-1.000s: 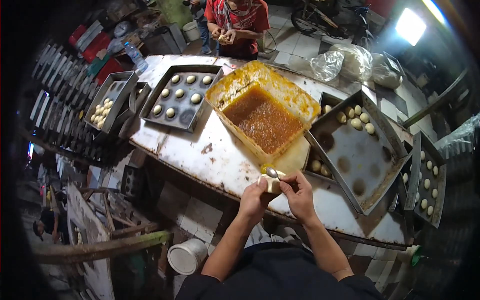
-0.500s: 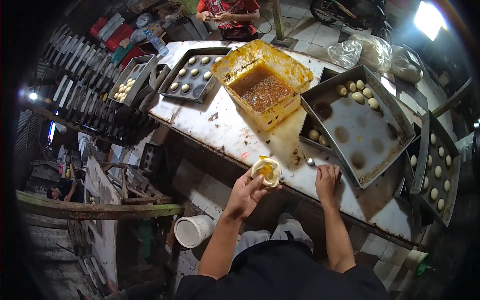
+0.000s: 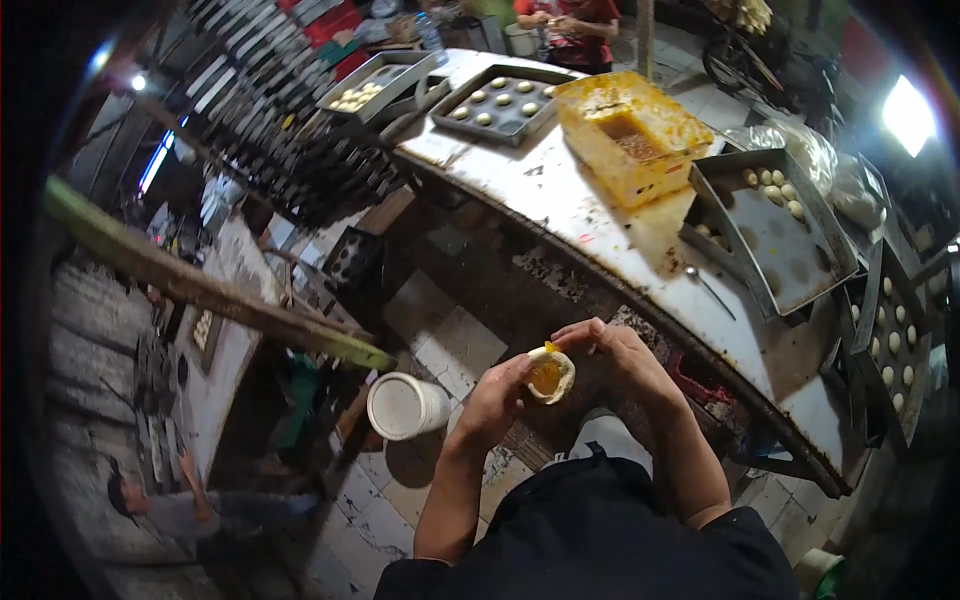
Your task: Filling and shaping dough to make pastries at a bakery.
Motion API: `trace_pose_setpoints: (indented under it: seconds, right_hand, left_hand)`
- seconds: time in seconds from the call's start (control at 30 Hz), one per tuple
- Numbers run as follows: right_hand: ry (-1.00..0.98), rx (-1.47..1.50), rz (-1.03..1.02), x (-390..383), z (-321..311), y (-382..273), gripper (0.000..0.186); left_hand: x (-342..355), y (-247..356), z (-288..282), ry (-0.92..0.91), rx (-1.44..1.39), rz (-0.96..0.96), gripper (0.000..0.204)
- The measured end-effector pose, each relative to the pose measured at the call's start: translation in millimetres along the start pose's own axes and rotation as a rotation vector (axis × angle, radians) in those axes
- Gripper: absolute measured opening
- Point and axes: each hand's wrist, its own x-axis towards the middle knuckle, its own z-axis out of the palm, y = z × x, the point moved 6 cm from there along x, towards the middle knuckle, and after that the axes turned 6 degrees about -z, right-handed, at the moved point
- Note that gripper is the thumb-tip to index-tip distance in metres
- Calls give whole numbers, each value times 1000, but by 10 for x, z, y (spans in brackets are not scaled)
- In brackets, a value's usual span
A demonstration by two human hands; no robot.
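A round of pale dough (image 3: 567, 381) with glossy orange filling in its middle is held over the floor just off the table's near edge. My left hand (image 3: 492, 400) is closed on its left side, the thumb at the rim. My right hand (image 3: 625, 358) curves around the far right of the dough with fingers stretched out, the fingertips at its rim; whether they press it I cannot tell. A metal spoon (image 3: 712, 292) lies on the table. Farther back stands a yellow tub (image 3: 660, 180) smeared with orange, holding amber-brown filling (image 3: 632, 137).
Metal trays with dough balls stand at the back left (image 3: 497, 105) and right (image 3: 790, 255) of the white table (image 3: 560, 205). A white bucket (image 3: 408, 405) is on the floor at left. A green-brown beam (image 3: 230, 300) crosses the left. A person in red (image 3: 585, 30) stands beyond the table.
My right hand has left the spoon on the table and come to the dough. My left hand stays on the dough. The view has shifted left, and a person shows at lower left.
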Motion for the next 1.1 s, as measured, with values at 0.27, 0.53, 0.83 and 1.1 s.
trace_pose_setpoints:
  seconds: [0.27, 0.53, 0.83, 1.1]
  right_hand:
    - [-115, -82, 16, -469, 1145, 150, 52]
    - [10, 41, 48, -893, 966, -89, 57]
    - [232, -46, -140, -1433, -495, -528, 48]
    - [387, 9, -112, -1818, -1931, -811, 50]
  left_hand:
    - [-1160, -445, -346, 39, -116, 49, 49]
    - [-1076, -614, -86, -78, -143, 46, 57]
    - [-44, -663, 932, -221, -3, -86, 61]
    - [1280, -652, 2416, -339, 73, -253, 50]
